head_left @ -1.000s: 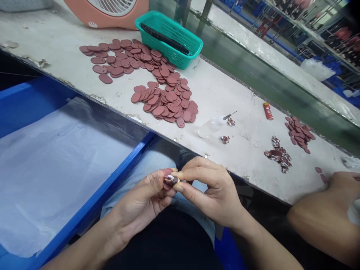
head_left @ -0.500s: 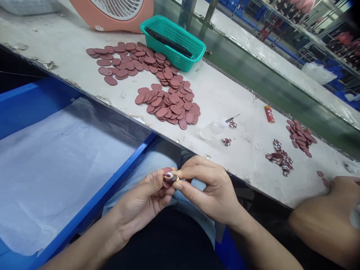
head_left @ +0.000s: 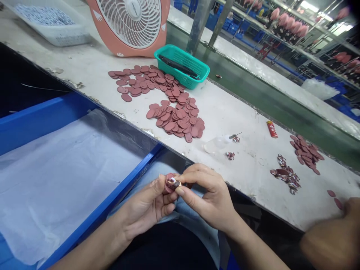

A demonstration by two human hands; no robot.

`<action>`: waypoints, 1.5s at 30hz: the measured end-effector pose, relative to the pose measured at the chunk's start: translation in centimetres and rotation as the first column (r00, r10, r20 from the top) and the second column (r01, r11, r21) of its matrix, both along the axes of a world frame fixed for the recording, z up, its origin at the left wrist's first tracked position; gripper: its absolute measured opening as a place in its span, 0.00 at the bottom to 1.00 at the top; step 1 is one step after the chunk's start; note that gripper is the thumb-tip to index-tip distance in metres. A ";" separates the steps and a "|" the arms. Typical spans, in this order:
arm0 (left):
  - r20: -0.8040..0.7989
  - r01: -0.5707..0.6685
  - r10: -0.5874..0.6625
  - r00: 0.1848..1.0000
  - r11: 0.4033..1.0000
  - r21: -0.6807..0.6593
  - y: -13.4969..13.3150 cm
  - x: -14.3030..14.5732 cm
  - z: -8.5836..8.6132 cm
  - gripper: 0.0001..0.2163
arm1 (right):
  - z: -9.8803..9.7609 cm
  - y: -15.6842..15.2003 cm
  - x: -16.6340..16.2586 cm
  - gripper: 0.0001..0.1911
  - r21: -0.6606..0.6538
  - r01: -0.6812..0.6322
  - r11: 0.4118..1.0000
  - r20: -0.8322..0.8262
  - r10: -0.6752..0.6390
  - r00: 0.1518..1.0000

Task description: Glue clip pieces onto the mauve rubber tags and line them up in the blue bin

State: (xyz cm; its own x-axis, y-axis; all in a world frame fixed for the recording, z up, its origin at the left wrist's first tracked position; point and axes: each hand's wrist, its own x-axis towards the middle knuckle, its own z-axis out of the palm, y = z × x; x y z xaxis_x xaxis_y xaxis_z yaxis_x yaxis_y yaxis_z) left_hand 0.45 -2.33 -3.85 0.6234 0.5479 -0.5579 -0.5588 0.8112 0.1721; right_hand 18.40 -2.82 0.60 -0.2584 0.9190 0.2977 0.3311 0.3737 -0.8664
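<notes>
My left hand (head_left: 149,204) grips a reddish-brown oval disc (head_left: 169,176) by its edge, thumb on the near side. Against the face of that disc sits a small figurine (head_left: 176,184) in dark brown and white, pinched between the thumb and forefinger of my right hand (head_left: 210,195). Both hands meet over my lap, just off the table's front edge. My fingers partly cover the two pieces, so I cannot tell whether they are joined. Beyond them on the table lies a large spread of similar oval discs (head_left: 180,120), some with small holes.
A translucent bottle with a thin needle tip (head_left: 218,144) lies near two small figurines. To the right are a figurine pile (head_left: 287,174), a smaller disc pile (head_left: 305,152), a red tube (head_left: 272,129) and a co-worker's blurred arm (head_left: 332,240). Behind stand a green basket (head_left: 182,80) and a fan (head_left: 129,28); a blue bin (head_left: 36,122) is left.
The view has tilted up, so the table things appear lower and more of the fan shows. My hands keep nearly the same grip. The co-worker's arm has shifted lower right in view.
</notes>
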 end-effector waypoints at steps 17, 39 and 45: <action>-0.474 -0.194 0.490 0.732 0.816 0.544 0.0 -2.3 1.3 0.12 | -3.4 1.3 -5.5 0.07 0.718 0.051 0.694 0.327 -0.400 0.856; -0.886 0.483 0.460 -0.063 0.791 0.376 22.0 -13.0 -13.9 0.15 | -6.8 2.8 -1.5 0.22 0.769 -0.136 0.625 0.485 -0.431 0.761; -0.885 0.550 0.437 -0.158 0.784 0.289 23.9 -12.4 -16.1 0.16 | -7.5 3.6 0.1 0.37 0.774 -0.126 0.620 0.501 -0.479 0.721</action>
State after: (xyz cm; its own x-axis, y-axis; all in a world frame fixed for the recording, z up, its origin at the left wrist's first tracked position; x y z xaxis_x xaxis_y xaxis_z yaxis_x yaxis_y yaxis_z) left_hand -11.97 21.55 -19.94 -0.2544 0.9481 -0.1905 0.6756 0.3152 0.6665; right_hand 18.52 0.79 -6.91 -0.5048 0.5091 0.6971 0.7822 0.6113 0.1200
